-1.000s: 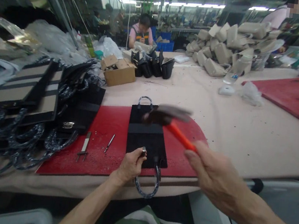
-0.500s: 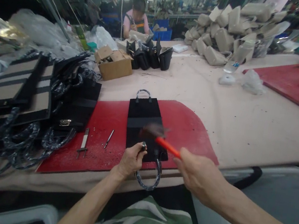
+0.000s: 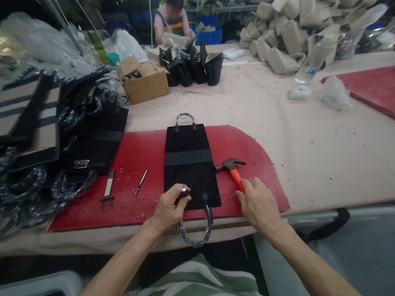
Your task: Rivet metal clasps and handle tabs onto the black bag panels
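A black bag panel [image 3: 190, 157] with a wrapped handle at each end lies flat on the red mat [image 3: 137, 151]. Over its lower left part, my left hand [image 3: 169, 208] is closed around a small metal tool [image 3: 184, 189], whose lower end is hidden. My right hand [image 3: 260, 204] grips the orange handle of a claw hammer [image 3: 234, 166]; the hammer head is beside the panel's right edge. Left of the panel are a thin metal rod [image 3: 141, 182] and a metal tool with prongs [image 3: 108, 189], both on the mat.
Striped and black bag pieces [image 3: 34, 118] are heaped at the left. Behind the mat stand a cardboard box [image 3: 145, 83] and black bags [image 3: 195, 66]. A person [image 3: 171, 15] sits across the table. Beige pieces [image 3: 292, 33] are piled at the back; a grey bin [image 3: 363, 252] is at the right.
The hammer has moved right, from above the left hand and panel to beside the panel's edge. My left hand still holds the small tool. The camera view has shifted slightly.
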`<state>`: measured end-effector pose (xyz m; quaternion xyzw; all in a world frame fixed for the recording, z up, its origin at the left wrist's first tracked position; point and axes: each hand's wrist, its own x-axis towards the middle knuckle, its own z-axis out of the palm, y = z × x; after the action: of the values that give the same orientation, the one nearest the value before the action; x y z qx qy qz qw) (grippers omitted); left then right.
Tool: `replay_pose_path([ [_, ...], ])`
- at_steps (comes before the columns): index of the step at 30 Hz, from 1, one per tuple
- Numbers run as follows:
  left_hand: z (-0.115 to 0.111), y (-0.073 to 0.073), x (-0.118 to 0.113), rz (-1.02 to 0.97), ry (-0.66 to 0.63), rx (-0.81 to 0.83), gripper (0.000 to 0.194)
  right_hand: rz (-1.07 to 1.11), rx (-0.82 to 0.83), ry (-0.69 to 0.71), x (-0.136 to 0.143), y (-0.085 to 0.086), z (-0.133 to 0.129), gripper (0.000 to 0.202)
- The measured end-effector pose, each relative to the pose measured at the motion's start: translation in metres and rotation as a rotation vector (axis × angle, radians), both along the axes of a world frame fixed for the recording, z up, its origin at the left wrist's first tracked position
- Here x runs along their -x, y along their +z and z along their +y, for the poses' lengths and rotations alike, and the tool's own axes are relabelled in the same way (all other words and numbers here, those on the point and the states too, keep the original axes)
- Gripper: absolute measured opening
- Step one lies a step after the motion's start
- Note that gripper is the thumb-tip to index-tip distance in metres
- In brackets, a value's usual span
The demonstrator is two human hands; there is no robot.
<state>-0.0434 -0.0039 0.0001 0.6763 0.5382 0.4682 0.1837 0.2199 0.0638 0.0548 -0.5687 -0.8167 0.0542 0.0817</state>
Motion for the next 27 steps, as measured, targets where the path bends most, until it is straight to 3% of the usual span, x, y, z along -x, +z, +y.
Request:
replay_pose_path([
  [2,-0.001,0.004,0.000,0.012,0.020,-0.017,0.011,0.117,-0.100,0.154,0.017,-0.004,-0.006,0.030],
  [6,-0.005,0.004,0.001,0.036,0.005,-0.049,0.010,0.291,-0.042,0.370,0.051,-0.020,-0.017,0.038],
  [12,-0.007,-0.002,0.001,-0.006,0.110,-0.028,0.012,0.293,0.000,0.332,0.065,-0.044,-0.021,0.049],
  [17,-0.010,-0.009,0.003,0.080,-0.001,-0.132,0.014,0.302,0.012,0.331,0.063,-0.042,-0.019,0.049],
  [22,-0.012,-0.008,0.004,-0.019,0.197,0.018,0.013,0.284,0.033,0.328,0.064,-0.041,-0.019,0.050],
  [27,-0.007,0.001,0.000,-0.047,0.128,0.067,0.013,0.290,0.043,0.318,0.065,-0.040,-0.018,0.050],
])
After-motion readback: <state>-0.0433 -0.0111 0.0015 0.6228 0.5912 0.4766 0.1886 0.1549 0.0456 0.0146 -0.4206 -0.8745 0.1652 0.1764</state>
